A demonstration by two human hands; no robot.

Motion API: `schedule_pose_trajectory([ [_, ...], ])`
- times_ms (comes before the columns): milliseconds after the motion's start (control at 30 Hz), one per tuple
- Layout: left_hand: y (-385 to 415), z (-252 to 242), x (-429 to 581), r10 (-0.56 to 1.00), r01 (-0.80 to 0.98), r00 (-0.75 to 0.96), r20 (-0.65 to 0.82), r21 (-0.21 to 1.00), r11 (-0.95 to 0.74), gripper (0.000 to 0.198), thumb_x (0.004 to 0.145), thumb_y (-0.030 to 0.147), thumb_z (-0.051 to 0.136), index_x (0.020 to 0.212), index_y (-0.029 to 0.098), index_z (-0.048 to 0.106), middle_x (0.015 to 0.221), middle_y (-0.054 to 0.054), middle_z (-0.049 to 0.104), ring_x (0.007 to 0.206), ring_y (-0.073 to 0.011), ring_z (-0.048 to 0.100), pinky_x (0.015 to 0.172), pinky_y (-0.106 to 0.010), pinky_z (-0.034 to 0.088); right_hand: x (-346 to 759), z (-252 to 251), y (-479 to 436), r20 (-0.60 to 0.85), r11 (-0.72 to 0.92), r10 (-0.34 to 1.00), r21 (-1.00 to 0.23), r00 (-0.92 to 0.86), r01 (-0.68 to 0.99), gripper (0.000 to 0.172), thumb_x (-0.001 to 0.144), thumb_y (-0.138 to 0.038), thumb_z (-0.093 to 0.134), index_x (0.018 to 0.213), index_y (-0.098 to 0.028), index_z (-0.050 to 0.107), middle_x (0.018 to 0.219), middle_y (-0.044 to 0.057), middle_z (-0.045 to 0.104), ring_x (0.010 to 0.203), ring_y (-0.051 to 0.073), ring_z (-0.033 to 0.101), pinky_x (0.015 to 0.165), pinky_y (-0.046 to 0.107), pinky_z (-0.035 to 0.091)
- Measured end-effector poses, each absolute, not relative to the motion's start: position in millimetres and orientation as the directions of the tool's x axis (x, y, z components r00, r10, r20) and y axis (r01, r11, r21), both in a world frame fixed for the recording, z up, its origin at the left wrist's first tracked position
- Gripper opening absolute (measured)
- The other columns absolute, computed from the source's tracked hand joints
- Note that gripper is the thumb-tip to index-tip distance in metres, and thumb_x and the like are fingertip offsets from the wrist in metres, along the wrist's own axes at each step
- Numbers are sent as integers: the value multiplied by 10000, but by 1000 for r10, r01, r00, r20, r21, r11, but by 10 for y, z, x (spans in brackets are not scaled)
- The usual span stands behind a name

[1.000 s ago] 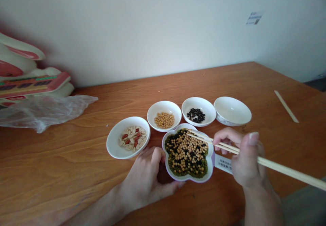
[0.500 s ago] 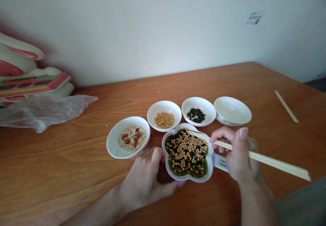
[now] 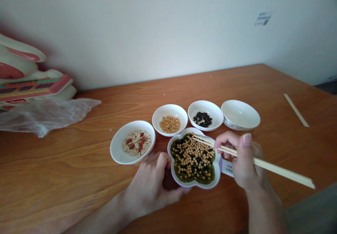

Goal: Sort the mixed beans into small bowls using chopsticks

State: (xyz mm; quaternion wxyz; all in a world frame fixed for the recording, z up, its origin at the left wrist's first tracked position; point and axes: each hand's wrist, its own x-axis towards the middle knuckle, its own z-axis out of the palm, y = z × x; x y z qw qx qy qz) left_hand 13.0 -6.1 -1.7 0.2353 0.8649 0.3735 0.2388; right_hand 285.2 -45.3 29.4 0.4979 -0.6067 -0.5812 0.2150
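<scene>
Seen from your head camera, your left hand [image 3: 151, 188] curls around the left rim of the flower-shaped dish [image 3: 196, 186] of mixed beans, thumb and fingers touching it. The dish sits near the front of the counter [image 3: 65, 163]. Your right hand [image 3: 246, 165] pinches 2 chopsticks [image 3: 273, 169], their tips close together just over the dish's far side. Behind the dish stand 4 white bowls: the seed bowl [image 3: 116, 153], the yellow-bean bowl [image 3: 168, 109], the black-bean bowl [image 3: 207, 105] and the plain bowl [image 3: 240, 116]. A plastic bag [image 3: 44, 114] lies far left.
</scene>
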Motion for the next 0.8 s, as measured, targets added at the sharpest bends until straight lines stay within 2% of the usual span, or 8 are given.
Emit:
schedule_pose_trajectory([
  [367,-63,23,140,767,540,590,251,584,-606,527,753,481,932,944,268,491,874,-2,738,725,-224,727,616,-323,543,2837,305,-427,369,211,884,-862,287,461,878,1097,-724,147,682,-216,730,551,44,621,515,159,546,467,294,391],
  [567,-66,15,126,759,535,603,246,581,-613,527,752,471,933,952,270,490,867,8,734,723,-224,726,609,-321,536,2713,358,-374,428,260,769,-888,474,380,971,1003,-871,145,602,-205,727,516,66,641,477,170,591,440,284,448],
  [667,-63,11,126,760,535,601,246,582,-612,528,759,471,931,961,271,486,883,4,741,738,-227,734,619,-323,537,2586,378,-346,414,287,715,-908,564,304,945,1014,-858,171,608,-207,722,528,61,637,488,169,606,432,271,455],
  [800,-58,-10,126,762,529,602,238,596,-604,532,765,485,926,955,270,479,885,3,745,733,-226,742,624,-327,539,2485,344,-301,407,309,767,-912,497,270,917,1028,-839,206,637,-206,741,533,50,631,493,158,596,439,263,452],
])
